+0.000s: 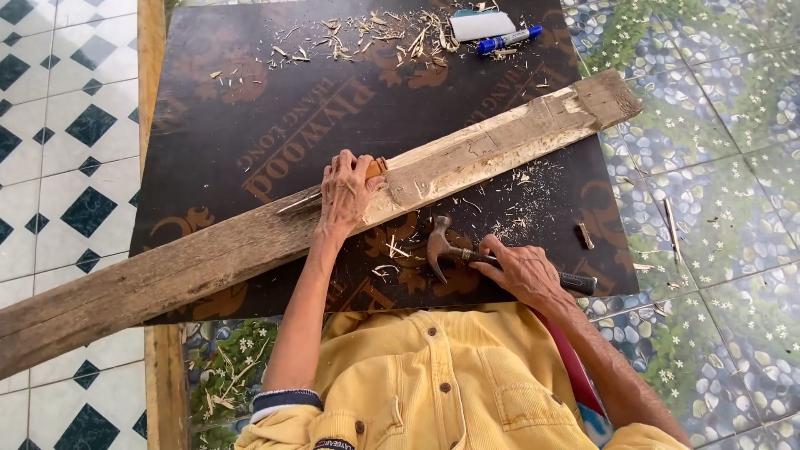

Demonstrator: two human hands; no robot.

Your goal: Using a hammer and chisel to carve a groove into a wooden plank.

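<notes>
A long weathered wooden plank (250,250) lies diagonally across a dark plywood sheet (250,125), running from the lower left of the frame to the upper right, where its end is chipped pale and rough. The left hand (346,193) sits near the centre of the frame, fingers curled around what looks like a chisel (377,167) with an orange-brown handle, though most of the tool is hidden under the palm. The hand bears down on the plank as well, which seems to keep the wood from sliding while the blade rests at the splintered notch. The right hand (521,271), lower and right of centre, is closed around the shaft of a claw hammer (446,247) whose head rests on the plywood just below the plank, close to the notch. Wood shavings (375,37) are scattered along the top of the frame, beside a blue marker (508,38). Patterned floor tiles (725,167) surround the sheet.
</notes>
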